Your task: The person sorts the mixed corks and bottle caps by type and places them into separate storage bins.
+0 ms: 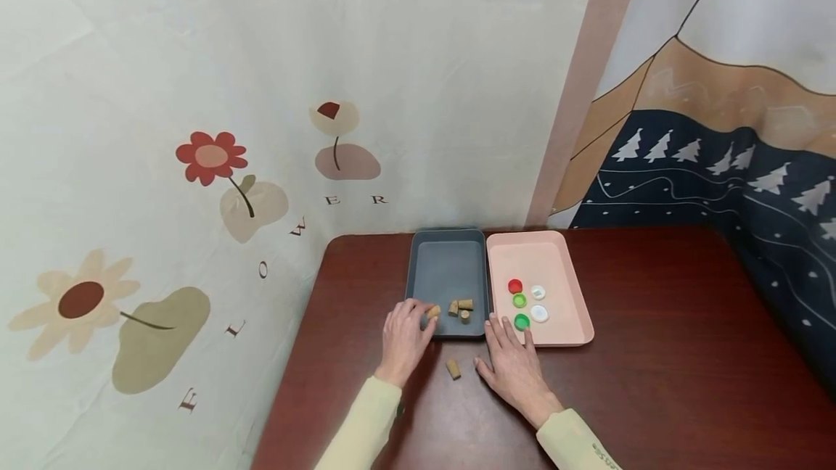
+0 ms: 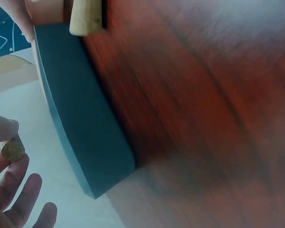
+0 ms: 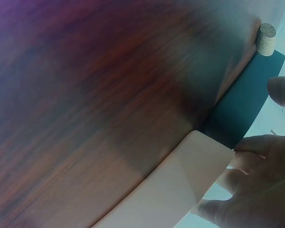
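My left hand pinches a cork stopper between thumb and fingertips, just inside the near left part of the dark grey tray. Beside it in that tray lie other corks, one standing on end. My right hand holds no object; its extended fingers touch the near rims where the grey tray and the pink tray meet. On the table, between both hands, a single cork lies in front of the grey tray.
Several bottle caps sit in the pink tray: a red one, a light green one, a green one and white ones. Both trays stand side by side on the reddish-brown table, near the printed curtain behind.
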`<state>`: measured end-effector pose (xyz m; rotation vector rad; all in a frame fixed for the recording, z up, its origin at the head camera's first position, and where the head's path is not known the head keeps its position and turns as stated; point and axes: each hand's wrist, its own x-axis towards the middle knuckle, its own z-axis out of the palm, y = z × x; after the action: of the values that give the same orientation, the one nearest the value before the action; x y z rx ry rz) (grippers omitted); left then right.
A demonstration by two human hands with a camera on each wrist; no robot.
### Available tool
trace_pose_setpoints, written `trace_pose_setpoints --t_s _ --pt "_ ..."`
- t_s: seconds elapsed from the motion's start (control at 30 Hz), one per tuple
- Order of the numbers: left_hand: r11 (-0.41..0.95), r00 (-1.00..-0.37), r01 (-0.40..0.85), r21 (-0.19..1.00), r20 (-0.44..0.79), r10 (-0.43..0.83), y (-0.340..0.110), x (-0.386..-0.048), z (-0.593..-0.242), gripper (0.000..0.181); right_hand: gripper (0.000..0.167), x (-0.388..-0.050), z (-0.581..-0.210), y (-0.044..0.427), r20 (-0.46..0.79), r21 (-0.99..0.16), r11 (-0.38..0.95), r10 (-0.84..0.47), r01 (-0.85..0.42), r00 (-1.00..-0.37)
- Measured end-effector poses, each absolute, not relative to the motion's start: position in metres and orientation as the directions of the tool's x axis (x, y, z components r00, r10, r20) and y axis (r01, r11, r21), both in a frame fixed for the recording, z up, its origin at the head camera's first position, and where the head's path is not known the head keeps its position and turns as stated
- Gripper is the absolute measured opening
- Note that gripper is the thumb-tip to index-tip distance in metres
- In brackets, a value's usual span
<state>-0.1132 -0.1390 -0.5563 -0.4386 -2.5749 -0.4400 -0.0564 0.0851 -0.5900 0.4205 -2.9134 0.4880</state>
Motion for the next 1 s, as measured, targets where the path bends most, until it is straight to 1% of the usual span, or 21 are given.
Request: trace_pose_setpoints --t_s 0.2,0.6,0.8,1.0 --pt "0.909 -0.857 0.351 0.224 0.468 0.215 -0.138 -0.130 -0.557 0.020 0.073 -0.057 -0.590 0.083 0.164 -0.300 0.910 -0.246 -0.286 -0.955" --pt "0.925 -0.913 0.312 0.215 0.338 0.229 -0.131 -0.159 -0.567 0.022 0.073 -0.056 -0.590 0.084 0.155 -0.306 0.912 -0.236 -0.273 -0.959" --pt "0.931 -0.933 0.284 0.228 0.291 0.214 -0.124 -0.166 -0.569 0.021 0.072 -0.056 -0.590 0.083 0.181 -0.286 0.914 -0.243 -0.287 -0.953" --pt "0.951 -0.950 0.261 0.165 0.220 0.223 -0.119 -0.174 -0.572 0.018 0.071 -0.056 -0.590 0.083 0.218 -0.271 0.915 -0.244 -0.299 -0.945"
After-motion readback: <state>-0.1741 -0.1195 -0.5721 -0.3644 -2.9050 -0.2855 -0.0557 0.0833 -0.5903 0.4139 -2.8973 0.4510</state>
